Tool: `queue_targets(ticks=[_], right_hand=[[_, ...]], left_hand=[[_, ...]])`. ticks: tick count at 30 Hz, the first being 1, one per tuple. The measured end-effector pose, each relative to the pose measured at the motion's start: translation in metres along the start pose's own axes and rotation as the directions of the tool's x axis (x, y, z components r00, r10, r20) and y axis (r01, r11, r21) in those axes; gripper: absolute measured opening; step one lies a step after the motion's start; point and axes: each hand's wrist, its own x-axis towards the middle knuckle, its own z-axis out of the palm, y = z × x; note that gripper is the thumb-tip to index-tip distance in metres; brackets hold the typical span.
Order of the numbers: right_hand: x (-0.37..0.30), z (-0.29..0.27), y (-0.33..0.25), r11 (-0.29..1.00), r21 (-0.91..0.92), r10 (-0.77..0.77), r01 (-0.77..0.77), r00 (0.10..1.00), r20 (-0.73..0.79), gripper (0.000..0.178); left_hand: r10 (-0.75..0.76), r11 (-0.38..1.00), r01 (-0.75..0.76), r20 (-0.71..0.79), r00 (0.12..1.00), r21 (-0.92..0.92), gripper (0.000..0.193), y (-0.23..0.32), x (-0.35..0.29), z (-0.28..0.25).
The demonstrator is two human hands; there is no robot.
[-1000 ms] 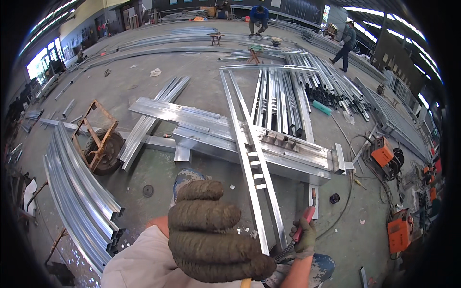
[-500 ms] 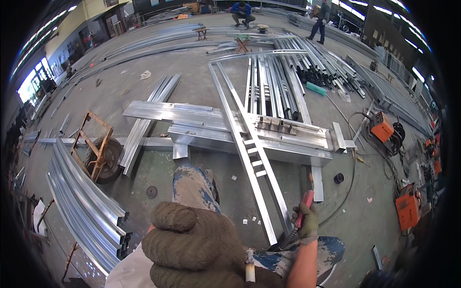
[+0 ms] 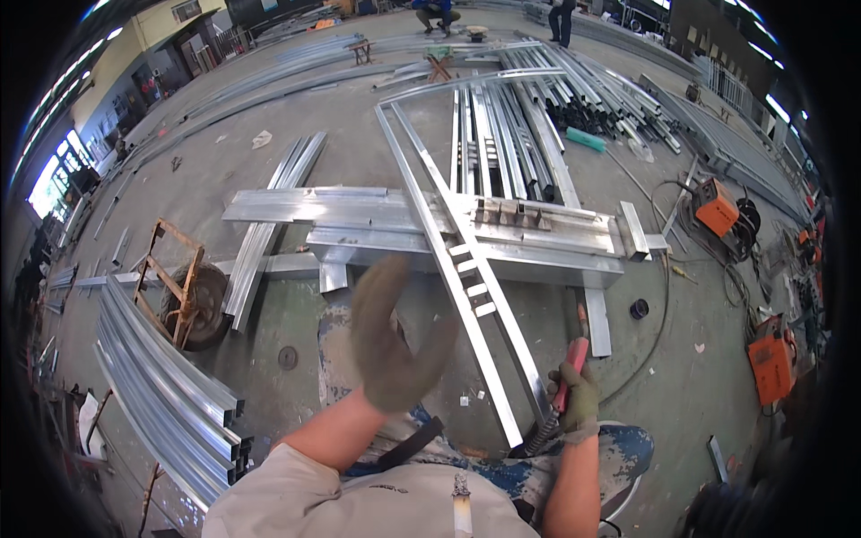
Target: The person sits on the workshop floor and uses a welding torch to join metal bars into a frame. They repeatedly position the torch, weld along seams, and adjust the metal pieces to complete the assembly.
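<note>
My left hand [image 3: 391, 354], in a green-brown glove, is raised over my lap, thumb spread from the fingers and nothing in it. It is slightly blurred. My gloved right hand [image 3: 581, 402] is wrapped round the red handle of a welding torch [image 3: 575, 357], whose coiled cable sleeve [image 3: 540, 438] runs down toward my knee. The torch tip points away from me. Left of it, a narrow metal frame [image 3: 491, 390] of two long tubes with several short crossbars [image 3: 477, 290] slants across broad metal beams [image 3: 547, 269]. My left hand is apart from the frame.
Stacked metal channels [image 3: 166, 394] lie at the left beside a rusty wheeled cart [image 3: 184, 296]. Orange machines [image 3: 716, 208] with cables stand at the right. A tube pile [image 3: 502, 134] lies beyond the beams. Two people [image 3: 561, 20] are far off. A dark round cap [image 3: 639, 309] sits on the floor.
My left hand has swung away from close in front of the camera, out over my lap, its thumb now spread. The right hand keeps its grip on the torch. The view has tilted down slightly.
</note>
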Motion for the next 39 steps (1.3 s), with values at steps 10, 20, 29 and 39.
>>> queue_targets(ticks=[10,20,29,39], right_hand=[[0.002,0.009,0.007,1.000,-0.016,0.010,-0.010,1.000,-0.016,0.027],[0.002,0.006,0.004,0.998,-0.060,0.009,-0.009,1.000,-0.013,0.034],[0.000,0.004,0.003,0.998,-0.052,-0.017,0.018,1.000,0.023,0.041],[0.002,0.010,0.008,0.990,-0.084,-0.098,0.111,0.984,0.152,0.053]], left_hand=[[-0.768,-0.129,0.923,0.552,-0.324,0.362,0.087,-0.091,-0.151,0.082],[-0.562,-0.318,0.936,0.765,-0.314,0.150,0.048,-0.091,-0.166,0.129],[-0.637,-0.260,0.955,0.718,-0.280,0.141,0.055,-0.076,-0.168,0.166],[-0.602,-0.196,0.957,0.744,-0.291,0.216,0.063,-0.076,-0.167,0.198]])
